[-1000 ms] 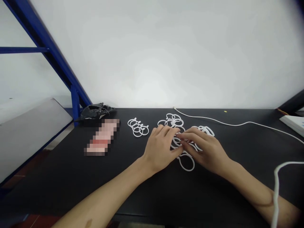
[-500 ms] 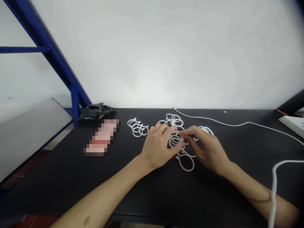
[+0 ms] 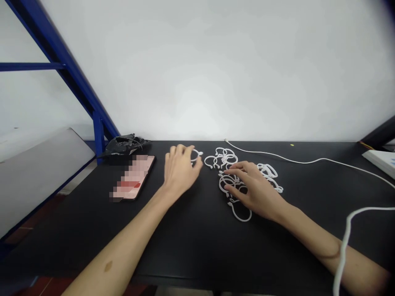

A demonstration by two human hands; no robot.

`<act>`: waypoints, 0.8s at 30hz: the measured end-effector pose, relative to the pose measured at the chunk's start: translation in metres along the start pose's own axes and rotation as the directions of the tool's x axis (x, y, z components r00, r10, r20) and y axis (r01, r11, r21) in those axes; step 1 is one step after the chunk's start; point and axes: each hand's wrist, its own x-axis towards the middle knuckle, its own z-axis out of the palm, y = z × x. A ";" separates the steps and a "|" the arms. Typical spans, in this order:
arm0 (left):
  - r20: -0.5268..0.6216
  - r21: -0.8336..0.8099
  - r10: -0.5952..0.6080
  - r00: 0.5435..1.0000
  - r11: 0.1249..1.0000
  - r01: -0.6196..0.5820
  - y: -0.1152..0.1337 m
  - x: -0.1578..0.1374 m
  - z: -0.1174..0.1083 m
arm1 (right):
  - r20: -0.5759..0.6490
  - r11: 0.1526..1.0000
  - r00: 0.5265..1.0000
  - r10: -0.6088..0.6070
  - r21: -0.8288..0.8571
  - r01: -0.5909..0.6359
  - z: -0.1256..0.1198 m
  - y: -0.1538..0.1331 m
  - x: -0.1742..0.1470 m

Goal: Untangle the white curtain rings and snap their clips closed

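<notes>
My left hand is at the left of the pile, its thumb and fingers closed on a white plastic ring with a small knob-like end. The small group of rings on that side is hidden behind this hand. Over the main pile of white rings, my right hand hovers with fingers apart and nothing visible in its grasp. Its fingertips are close to the tangled rings. More rings lie just beyond the right wrist, and a single loop sticks out toward me.
A phone with a blurred screen lies left on the black table. Behind it is a crumpled black plastic bag. A white cable runs along the back; a thicker white cord crosses before my right forearm. A blue frame stands left.
My left hand has moved left from the pile, carrying a white ring to where the small group lay. My right hand has loosened its pinch and spread its fingers over the pile.
</notes>
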 end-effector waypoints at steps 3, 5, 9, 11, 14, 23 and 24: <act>0.076 0.115 -0.079 0.994 0.991 0.070 -0.017 0.006 -0.002 | 0.012 0.999 1.000 -0.004 -0.051 0.005 0.003 0.003 0.001; 0.104 0.141 -0.083 0.991 0.988 0.068 -0.023 0.007 -0.002 | -0.006 0.998 1.000 -0.003 -0.058 0.003 0.005 0.004 0.002; 0.072 0.114 -0.031 0.997 0.993 0.023 -0.020 0.005 -0.001 | -0.035 0.998 0.999 -0.024 -0.054 0.022 0.004 0.006 0.003; 0.067 0.003 0.079 0.995 0.997 -0.080 -0.012 0.002 -0.001 | -0.071 0.998 0.997 -0.032 -0.054 0.029 0.003 0.006 0.002; 0.117 -0.300 0.315 0.942 0.915 -0.268 0.006 -0.006 -0.004 | -0.161 0.999 0.986 -0.036 -0.020 0.033 0.002 0.003 0.002; 0.314 -0.674 0.295 0.902 0.738 -0.007 0.030 -0.018 -0.010 | -0.228 0.978 0.972 -0.060 0.180 0.103 -0.006 -0.009 0.000; 0.317 -0.676 0.277 0.907 0.737 0.011 0.028 -0.017 -0.010 | -0.219 0.977 0.975 -0.047 0.195 0.091 -0.007 -0.010 0.000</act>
